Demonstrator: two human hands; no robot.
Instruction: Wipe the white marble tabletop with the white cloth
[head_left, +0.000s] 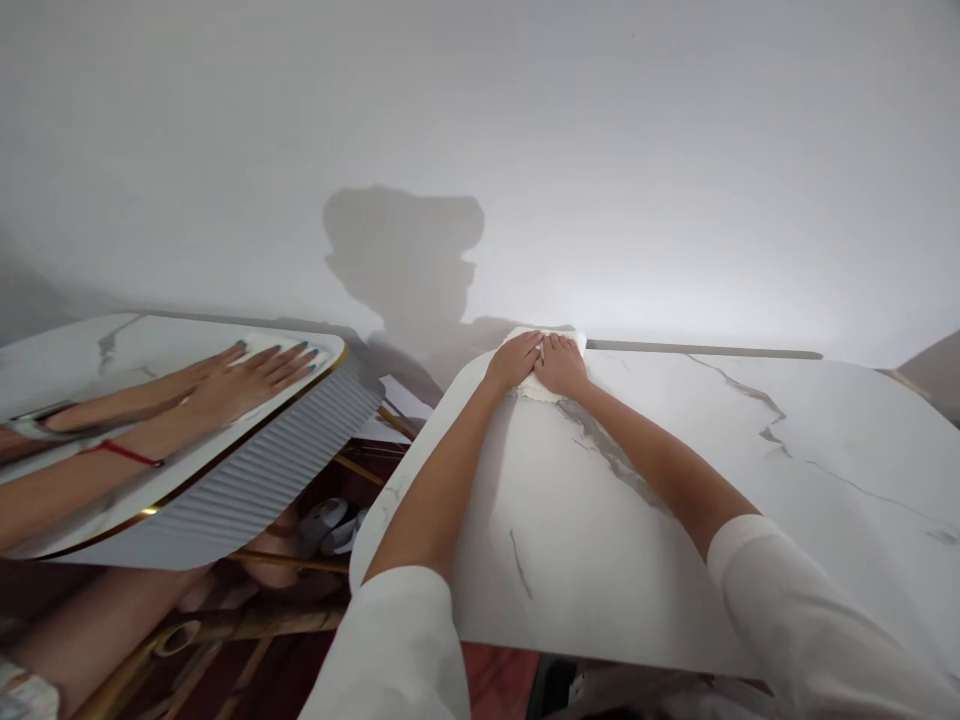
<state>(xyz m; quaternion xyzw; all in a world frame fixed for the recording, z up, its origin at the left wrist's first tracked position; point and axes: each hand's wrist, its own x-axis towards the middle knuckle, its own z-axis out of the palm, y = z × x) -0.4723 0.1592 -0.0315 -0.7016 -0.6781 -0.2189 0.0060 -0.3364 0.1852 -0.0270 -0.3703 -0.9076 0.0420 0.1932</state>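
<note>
A folded white cloth [549, 390] with a wavy edge lies at the far edge of a white, grey-veined marble-look tabletop [570, 560], close to the wall. My left hand [516, 360] presses on its left part, fingers together and slightly bent over it. Against it, my right hand [561, 365] bears down on the cloth's right part, its fingers bent and pointing toward the wall. The two hands touch at the fingers. Both arms reach straight out across the table, and the cloth under the palms is hidden.
On the left, another person's hands [251, 380] lie flat on a white material on a second marble-look table [67, 345] with a gold rim and ribbed grey side. A plain wall [637, 180] stands behind both tables. A bamboo-like chair frame [255, 625] fills the gap below.
</note>
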